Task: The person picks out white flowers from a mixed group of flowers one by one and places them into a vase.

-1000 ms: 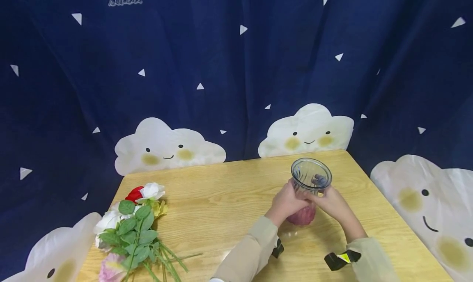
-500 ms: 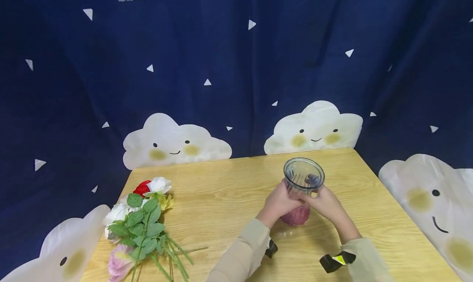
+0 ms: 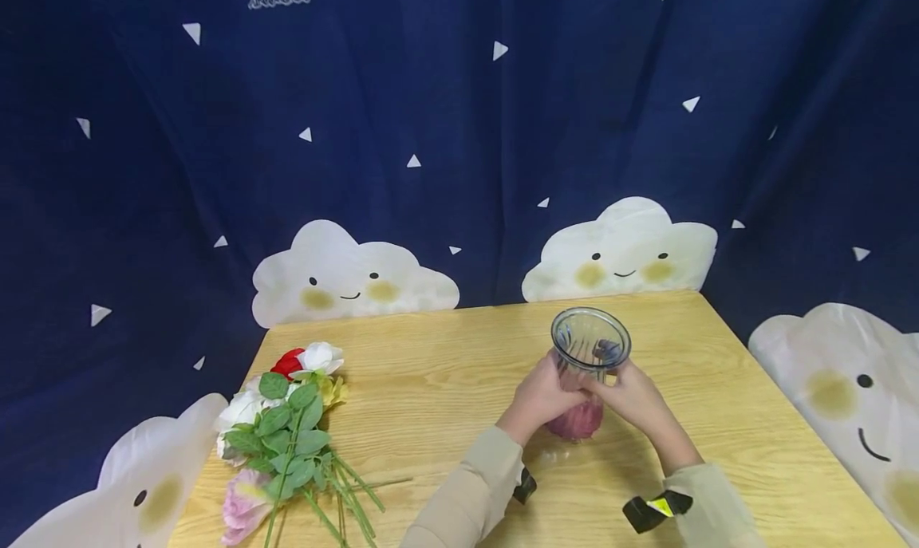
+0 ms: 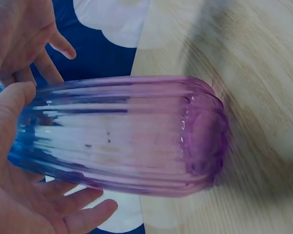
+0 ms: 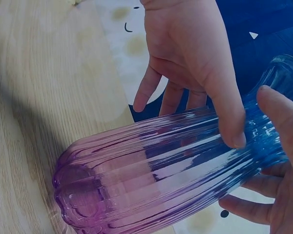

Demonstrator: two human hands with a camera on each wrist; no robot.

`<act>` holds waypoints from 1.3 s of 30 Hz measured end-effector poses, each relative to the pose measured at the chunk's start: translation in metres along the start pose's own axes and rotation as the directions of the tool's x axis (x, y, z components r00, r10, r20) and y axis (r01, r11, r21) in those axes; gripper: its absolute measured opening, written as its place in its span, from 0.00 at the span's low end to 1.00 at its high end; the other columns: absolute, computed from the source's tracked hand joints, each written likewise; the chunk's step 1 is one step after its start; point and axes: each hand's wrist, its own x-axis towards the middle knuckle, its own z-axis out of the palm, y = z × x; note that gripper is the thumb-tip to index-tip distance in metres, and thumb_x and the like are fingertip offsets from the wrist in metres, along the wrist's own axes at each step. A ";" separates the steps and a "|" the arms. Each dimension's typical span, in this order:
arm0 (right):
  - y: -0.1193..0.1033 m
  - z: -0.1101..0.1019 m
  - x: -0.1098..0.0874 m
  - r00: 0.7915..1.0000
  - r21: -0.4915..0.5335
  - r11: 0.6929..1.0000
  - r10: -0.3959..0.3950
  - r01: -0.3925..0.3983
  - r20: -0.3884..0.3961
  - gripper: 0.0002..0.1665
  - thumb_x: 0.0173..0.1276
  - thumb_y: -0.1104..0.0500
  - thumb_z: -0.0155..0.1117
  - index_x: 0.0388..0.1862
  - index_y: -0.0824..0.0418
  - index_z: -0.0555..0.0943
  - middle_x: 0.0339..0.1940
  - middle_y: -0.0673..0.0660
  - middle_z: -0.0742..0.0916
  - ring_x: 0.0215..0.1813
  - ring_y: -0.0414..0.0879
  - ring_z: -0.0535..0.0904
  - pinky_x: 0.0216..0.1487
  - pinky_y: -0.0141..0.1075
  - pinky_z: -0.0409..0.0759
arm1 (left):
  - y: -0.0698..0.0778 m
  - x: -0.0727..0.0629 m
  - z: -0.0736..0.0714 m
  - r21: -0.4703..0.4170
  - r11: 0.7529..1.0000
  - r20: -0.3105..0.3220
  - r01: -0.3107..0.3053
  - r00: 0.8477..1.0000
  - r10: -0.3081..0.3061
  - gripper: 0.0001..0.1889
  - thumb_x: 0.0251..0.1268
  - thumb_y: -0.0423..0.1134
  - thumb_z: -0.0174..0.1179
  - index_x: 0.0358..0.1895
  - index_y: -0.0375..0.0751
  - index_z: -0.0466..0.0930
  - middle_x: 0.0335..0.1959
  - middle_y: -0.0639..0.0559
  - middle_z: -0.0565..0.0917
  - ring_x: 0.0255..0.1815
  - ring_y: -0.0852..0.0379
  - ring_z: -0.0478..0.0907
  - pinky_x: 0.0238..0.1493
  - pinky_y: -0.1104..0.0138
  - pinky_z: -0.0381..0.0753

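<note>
- Vase: a tall, ribbed, transparent glass vase [image 4: 122, 139], blue towards its round, flared rim and pink-purple at its lobed base.
- Vase position: right of the middle of the pale wood-grain worktop [image 3: 445, 388], nearer to the right edge than to the left edge. Rim up, base down.
- Base contact: the base is close to the worktop; the views do not clearly show whether it touches.
- Left hand [image 3: 542, 393]: grip engaged on the left side of the vase, thumb on the side facing the person.
- Right hand [image 3: 636, 396]: grip engaged on the right side of the vase, opposite the left hand, thumb likewise on the near side.
- Flower bundle: lies along the left edge of the worktop, well apart from the vase. Contents: red bloom [image 3: 287, 364], white bloom [image 3: 321, 357], yellow bloom [image 3: 333, 390], pink bloom [image 3: 246, 504] and green leaves [image 3: 312, 441]. Thin green stems [image 3: 352, 500] point towards the near edge.
- Backdrop: dark blue curtain [image 3: 359, 93] with white cloud prints [image 3: 345, 265], behind the far edge of the worktop.
</note>
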 end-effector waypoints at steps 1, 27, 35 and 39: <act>0.000 0.000 0.000 1.000 0.000 1.000 -0.002 0.002 0.001 0.39 0.58 0.46 0.61 0.60 0.68 0.62 0.45 0.72 0.79 0.48 0.66 0.74 0.46 0.56 0.70 | -0.002 -0.001 0.000 0.005 1.000 0.009 0.006 1.000 -0.006 0.39 0.45 0.53 0.66 0.63 0.48 0.60 0.55 0.54 0.73 0.55 0.61 0.69 0.53 0.64 0.68; 0.003 -0.004 0.000 0.999 -0.010 1.000 -0.023 0.023 0.025 0.38 0.58 0.45 0.61 0.60 0.67 0.63 0.49 0.73 0.76 0.51 0.69 0.71 0.47 0.60 0.67 | -0.055 -0.054 -0.066 0.274 0.892 -0.121 0.360 0.933 -0.340 0.37 0.55 0.56 0.55 0.64 0.38 0.59 0.58 0.41 0.70 0.49 0.44 0.74 0.39 0.46 0.72; 0.002 -0.004 0.002 0.999 -0.021 0.999 -0.025 0.025 0.022 0.38 0.58 0.44 0.61 0.60 0.66 0.64 0.49 0.73 0.76 0.50 0.69 0.71 0.47 0.61 0.68 | -0.074 -0.078 -0.101 0.344 0.816 -0.308 0.465 0.877 -0.369 0.31 0.58 0.50 0.54 0.61 0.36 0.63 0.53 0.39 0.73 0.40 0.40 0.76 0.30 0.49 0.75; 0.004 -0.003 0.002 1.000 -0.026 1.000 -0.015 0.015 0.026 0.40 0.57 0.42 0.61 0.60 0.67 0.63 0.49 0.73 0.77 0.49 0.70 0.72 0.46 0.60 0.68 | -0.089 -0.096 -0.119 0.339 0.762 -0.408 0.551 0.816 -0.409 0.26 0.60 0.47 0.52 0.59 0.36 0.66 0.51 0.39 0.74 0.40 0.39 0.76 0.28 0.48 0.74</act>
